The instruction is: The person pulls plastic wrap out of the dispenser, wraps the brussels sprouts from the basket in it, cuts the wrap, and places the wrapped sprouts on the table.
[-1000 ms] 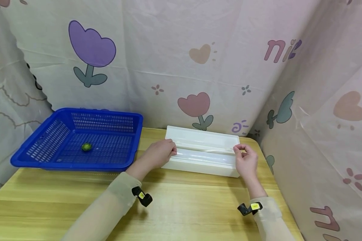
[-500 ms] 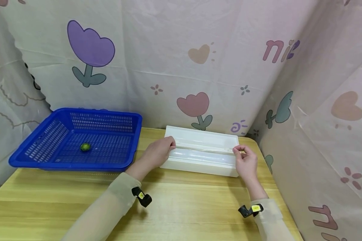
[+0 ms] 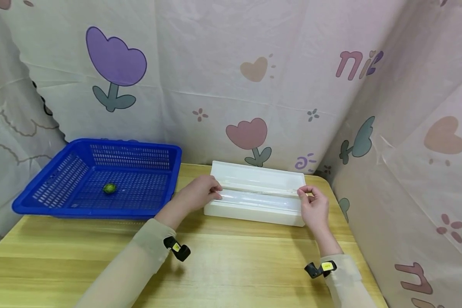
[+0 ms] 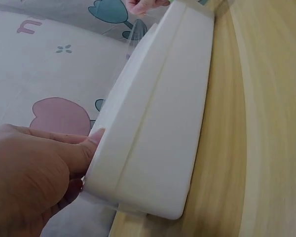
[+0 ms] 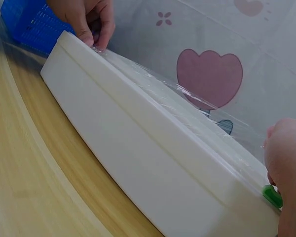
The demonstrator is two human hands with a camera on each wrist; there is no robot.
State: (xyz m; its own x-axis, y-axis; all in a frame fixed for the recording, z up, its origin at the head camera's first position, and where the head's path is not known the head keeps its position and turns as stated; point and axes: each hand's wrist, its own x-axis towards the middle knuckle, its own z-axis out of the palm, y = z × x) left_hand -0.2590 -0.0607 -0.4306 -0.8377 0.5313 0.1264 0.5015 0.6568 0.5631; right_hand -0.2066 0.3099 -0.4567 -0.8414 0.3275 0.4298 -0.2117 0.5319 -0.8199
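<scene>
A long white cling film dispenser [image 3: 254,213] lies on the table with its lid [image 3: 259,173] tipped back. Clear cling film [image 5: 182,91] stretches along its top between the two hands. At the dispenser's left end, my left hand [image 3: 198,192] holds the film, thumb tip [image 4: 96,136] against the front edge and fingers bent behind it. My right hand [image 3: 315,206] pinches the film at the right end, thumb and forefinger together. A small green piece [image 5: 272,196] sits on the dispenser's edge beside the right hand in the right wrist view.
A blue plastic basket [image 3: 169,179] stands at the back left, with one small round green item [image 3: 109,188] inside. The wooden table [image 3: 231,265] meets a printed cloth [image 3: 200,51] behind and at the right.
My left hand has shifted slightly left, and its thumb and forefinger look farther apart than before. The right hand stays in place at the right end.
</scene>
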